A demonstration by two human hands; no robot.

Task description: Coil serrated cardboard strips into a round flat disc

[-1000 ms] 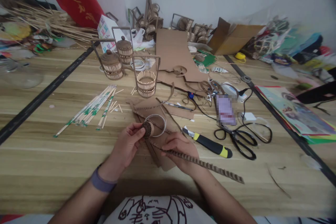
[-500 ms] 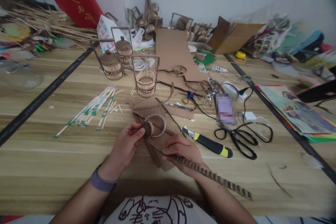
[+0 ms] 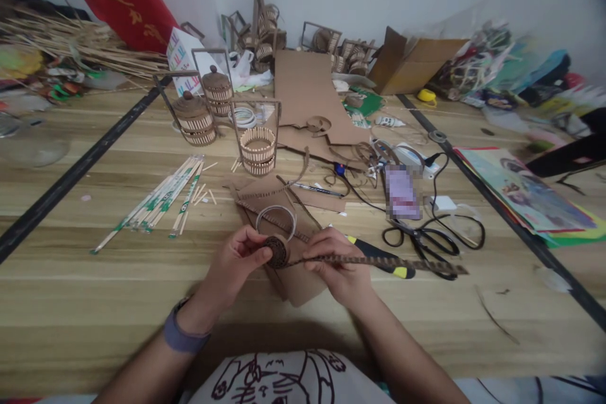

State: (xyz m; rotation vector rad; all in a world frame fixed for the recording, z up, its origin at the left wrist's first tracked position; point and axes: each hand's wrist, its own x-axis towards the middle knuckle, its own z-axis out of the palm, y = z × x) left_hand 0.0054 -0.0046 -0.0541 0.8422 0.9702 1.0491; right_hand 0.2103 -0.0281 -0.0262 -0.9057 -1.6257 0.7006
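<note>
My left hand (image 3: 234, 265) pinches a small rolled coil of corrugated cardboard (image 3: 277, 251) just above the table. From the coil a long corrugated cardboard strip (image 3: 402, 262) runs straight out to the right, level over the table. My right hand (image 3: 337, 265) is closed on that strip close to the coil. A clear tape ring (image 3: 276, 219) lies on brown cardboard scraps (image 3: 296, 284) right behind my hands. A yellow-and-black utility knife (image 3: 386, 262) lies under the strip.
Black scissors (image 3: 433, 241), cables and a phone (image 3: 401, 191) lie to the right. Wrapped chopsticks (image 3: 156, 202) lie to the left. Small slatted baskets (image 3: 257, 150) in frames, cardboard sheets (image 3: 307, 91) and a box (image 3: 411, 66) stand behind. Coloured paper (image 3: 525, 192) lies far right.
My right hand has swung the strip's free end up and away, from slanting toward me to lying level to the right. The coil has shifted slightly toward me.
</note>
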